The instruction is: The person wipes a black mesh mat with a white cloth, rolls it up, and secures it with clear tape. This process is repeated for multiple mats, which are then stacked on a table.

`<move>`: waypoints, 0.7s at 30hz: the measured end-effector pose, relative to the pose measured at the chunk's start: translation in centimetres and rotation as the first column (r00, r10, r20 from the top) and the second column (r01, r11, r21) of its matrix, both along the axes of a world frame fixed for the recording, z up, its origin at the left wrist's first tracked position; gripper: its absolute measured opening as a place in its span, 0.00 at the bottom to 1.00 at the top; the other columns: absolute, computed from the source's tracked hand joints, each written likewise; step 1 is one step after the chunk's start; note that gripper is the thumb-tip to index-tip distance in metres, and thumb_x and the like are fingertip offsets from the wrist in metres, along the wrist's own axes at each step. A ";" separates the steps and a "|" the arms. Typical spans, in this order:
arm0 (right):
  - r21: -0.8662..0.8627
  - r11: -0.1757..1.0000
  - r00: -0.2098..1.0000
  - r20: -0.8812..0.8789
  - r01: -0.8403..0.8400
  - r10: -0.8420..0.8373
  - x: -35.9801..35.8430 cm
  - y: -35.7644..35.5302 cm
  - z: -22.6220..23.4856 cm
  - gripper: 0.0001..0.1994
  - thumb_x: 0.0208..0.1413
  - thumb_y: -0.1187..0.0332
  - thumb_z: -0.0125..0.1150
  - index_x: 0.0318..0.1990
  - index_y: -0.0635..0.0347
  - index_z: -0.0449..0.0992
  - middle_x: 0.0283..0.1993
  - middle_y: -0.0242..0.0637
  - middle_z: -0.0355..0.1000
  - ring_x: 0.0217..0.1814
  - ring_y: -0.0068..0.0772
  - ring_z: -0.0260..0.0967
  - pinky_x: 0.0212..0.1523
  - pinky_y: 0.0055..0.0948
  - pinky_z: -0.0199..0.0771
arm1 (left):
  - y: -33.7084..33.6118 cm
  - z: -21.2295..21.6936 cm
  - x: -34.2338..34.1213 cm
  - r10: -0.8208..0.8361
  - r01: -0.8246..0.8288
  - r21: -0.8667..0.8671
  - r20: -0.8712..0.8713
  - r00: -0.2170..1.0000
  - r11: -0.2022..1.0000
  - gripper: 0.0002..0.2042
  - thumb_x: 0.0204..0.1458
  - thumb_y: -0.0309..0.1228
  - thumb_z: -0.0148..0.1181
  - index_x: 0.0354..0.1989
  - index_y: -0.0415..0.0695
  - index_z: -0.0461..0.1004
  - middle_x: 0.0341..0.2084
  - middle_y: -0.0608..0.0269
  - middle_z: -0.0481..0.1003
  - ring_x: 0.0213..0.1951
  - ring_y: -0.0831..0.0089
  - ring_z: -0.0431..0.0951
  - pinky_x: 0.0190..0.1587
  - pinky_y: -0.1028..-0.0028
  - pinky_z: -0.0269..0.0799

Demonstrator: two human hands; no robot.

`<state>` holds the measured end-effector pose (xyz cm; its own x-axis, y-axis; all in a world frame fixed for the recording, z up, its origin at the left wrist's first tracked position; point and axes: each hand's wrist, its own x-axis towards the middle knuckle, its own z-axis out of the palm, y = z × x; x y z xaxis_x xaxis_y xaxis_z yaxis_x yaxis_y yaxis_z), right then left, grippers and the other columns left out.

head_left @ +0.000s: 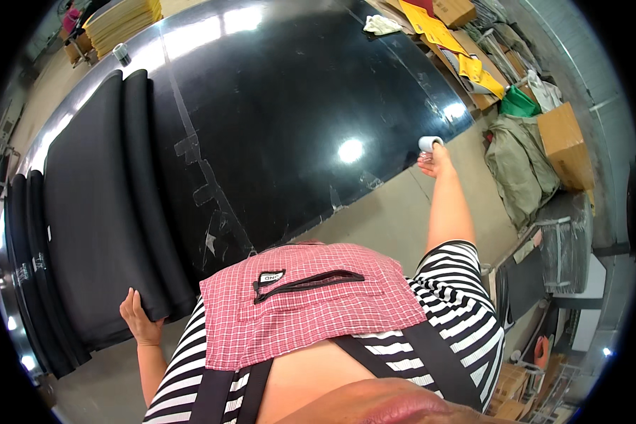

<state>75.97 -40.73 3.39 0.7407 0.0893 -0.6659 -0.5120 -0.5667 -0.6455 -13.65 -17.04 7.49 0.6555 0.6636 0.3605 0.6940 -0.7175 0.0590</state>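
While my right hand (437, 161) holds a pale roll (430, 143) by the near edge of the shiny black worktop (283, 113), close to its right corner, my left hand (143, 324) touches the near edge of a black sheet (88, 205) at the left end. My right fingers curl round the roll; I can't tell if the left ones pinch the sheet. A white cloth (382, 25) lies at the right edge.
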 end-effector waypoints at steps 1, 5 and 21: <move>-0.005 1.000 1.000 -0.009 0.006 -0.006 1.8 -0.4 -0.8 0.27 0.60 0.40 0.48 0.40 0.55 0.80 0.33 0.37 0.79 0.31 0.41 0.77 0.41 0.48 0.72 | 0.1 0.5 -0.4 -0.010 0.010 -0.007 -0.043 0.999 1.000 0.42 0.45 0.49 0.71 0.66 0.39 0.65 0.62 0.45 0.69 0.58 0.43 0.69 0.63 0.48 0.61; 0.013 0.986 0.985 -0.020 0.169 -0.169 9.7 -2.5 -2.7 0.29 0.61 0.37 0.46 0.40 0.56 0.78 0.30 0.37 0.79 0.32 0.42 0.79 0.38 0.46 0.71 | 1.9 3.4 2.5 -0.026 0.027 0.002 -0.145 0.989 1.000 0.32 0.47 0.48 0.65 0.58 0.39 0.70 0.49 0.47 0.74 0.46 0.47 0.73 0.52 0.52 0.68; -0.042 0.973 0.923 0.312 -0.225 0.227 24.1 2.7 -8.4 0.26 0.58 0.44 0.60 0.57 0.49 0.74 0.49 0.34 0.73 0.43 0.31 0.71 0.39 0.32 0.75 | -4.8 -3.1 12.0 0.722 -0.765 -0.590 0.644 -0.253 0.258 0.26 0.53 0.24 0.54 0.64 0.32 0.67 0.50 0.40 0.79 0.55 0.48 0.78 0.58 0.63 0.72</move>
